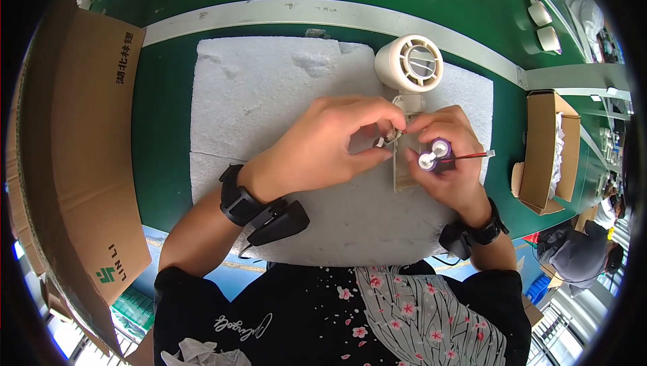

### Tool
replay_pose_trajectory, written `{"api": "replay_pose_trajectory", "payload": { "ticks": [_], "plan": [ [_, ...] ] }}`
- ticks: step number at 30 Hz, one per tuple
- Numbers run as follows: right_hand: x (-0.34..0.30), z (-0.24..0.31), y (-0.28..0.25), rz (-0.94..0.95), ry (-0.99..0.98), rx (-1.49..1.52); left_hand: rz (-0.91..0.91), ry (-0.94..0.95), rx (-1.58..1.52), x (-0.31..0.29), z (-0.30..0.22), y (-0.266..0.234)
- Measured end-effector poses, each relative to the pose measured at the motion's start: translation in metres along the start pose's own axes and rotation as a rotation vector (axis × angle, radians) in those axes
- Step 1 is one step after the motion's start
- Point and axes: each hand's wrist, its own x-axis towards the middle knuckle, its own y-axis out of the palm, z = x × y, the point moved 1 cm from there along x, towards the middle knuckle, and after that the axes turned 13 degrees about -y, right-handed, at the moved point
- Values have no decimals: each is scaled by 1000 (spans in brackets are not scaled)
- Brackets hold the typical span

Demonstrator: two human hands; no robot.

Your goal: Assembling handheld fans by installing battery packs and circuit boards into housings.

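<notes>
A small cream handheld fan lies on a white foam sheet, its round grille head pointing away from me and its open handle shell under my fingers. My left hand pinches a small part at the top of the handle. My right hand holds a purple battery pack with white ends and red and black wires running right, while its fingertips meet the left fingers at the handle.
The foam sheet rests on a green table with a pale stripe. A large cardboard box stands at the left. A smaller open cardboard box sits at the right. Two white fan parts lie far right.
</notes>
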Motion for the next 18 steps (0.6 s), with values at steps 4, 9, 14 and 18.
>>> {"api": "replay_pose_trajectory", "payload": {
  "ticks": [4,9,14,18],
  "plan": [
    [-1,1,3,18,24,62,15,28,35,0,-2,0],
    [-1,1,3,87,71,59,10,62,65,0,-1,0],
    [-1,2,2,119,55,48,-1,85,154,-1,-3,-3],
    [0,3,0,162,65,49,-6,87,205,-3,-2,-4]
  ]
}}
